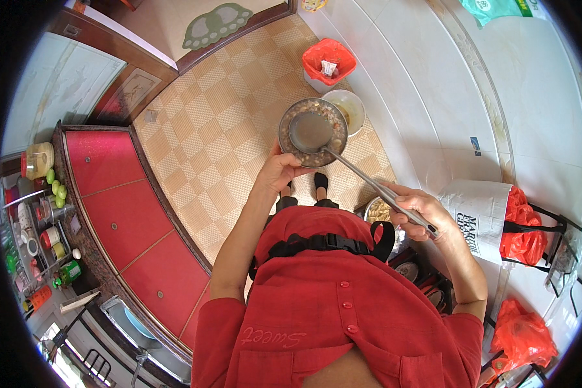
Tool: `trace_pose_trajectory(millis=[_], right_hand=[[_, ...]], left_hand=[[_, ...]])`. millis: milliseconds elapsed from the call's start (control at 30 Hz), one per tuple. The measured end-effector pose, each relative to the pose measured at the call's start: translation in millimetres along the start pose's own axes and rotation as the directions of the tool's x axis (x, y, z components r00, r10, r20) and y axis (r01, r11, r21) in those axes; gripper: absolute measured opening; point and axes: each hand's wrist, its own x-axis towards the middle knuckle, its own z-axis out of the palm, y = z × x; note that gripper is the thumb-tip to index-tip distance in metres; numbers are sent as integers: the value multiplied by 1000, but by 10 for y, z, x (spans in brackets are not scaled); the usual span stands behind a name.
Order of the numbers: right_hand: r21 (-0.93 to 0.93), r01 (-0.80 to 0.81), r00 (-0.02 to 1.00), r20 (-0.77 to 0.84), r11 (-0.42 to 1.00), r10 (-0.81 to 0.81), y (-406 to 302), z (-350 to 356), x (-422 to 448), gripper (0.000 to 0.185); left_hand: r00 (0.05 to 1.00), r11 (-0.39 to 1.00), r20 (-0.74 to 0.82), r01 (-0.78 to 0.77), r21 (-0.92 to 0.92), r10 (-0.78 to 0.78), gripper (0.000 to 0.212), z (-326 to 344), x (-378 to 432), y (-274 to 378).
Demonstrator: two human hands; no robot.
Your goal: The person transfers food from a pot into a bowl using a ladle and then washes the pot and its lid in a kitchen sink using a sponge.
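Note:
My left hand [282, 170] grips the lower left rim of a round metal bowl [313, 164], thumb on the rim and fingers beneath. A chunky brownish soup or porridge [329, 115] fills much of the bowl. My right hand [419, 211] is closed around the long grey handle of a metal ladle [363, 175]. The ladle's round head lies within the bowl and holds cloudy brownish liquid. Just past the bowl's upper right edge, partly hidden by it, is a pale basin [359, 107] with some yellowish residue.
A bin with a red liner [329, 62] stands by the tiled wall. Red cabinets [111, 223] with a crowded counter [85, 242] run along the left. A rack with a paper bag [475, 218] and red plastic bags [524, 334] is at right. Another food container [379, 209] sits near my right hand.

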Motion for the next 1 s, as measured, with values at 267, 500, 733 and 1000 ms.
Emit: trace_pose_trajectory(millis=[267,500,733,1000], right_hand=[[-296,77,988,-103,952,-113,18,209,-19,57],[-196,102,988,-96,975,-122,-6,132,-96,57],[-138,161,977,-119,977,-177,-8,-25,-237,58],[-89,221,938,-252,971,-237,-108,-245,-276,57]], left_hand=[[1000,1000,-16,2,4,-2,87,-2,23,-51],[997,999,-65,47,-16,-48,81,30,97,-96],[996,995,-48,70,-65,-74,81,1,191,-120],[991,994,-79,99,-50,-103,86,-109,106,-113]])
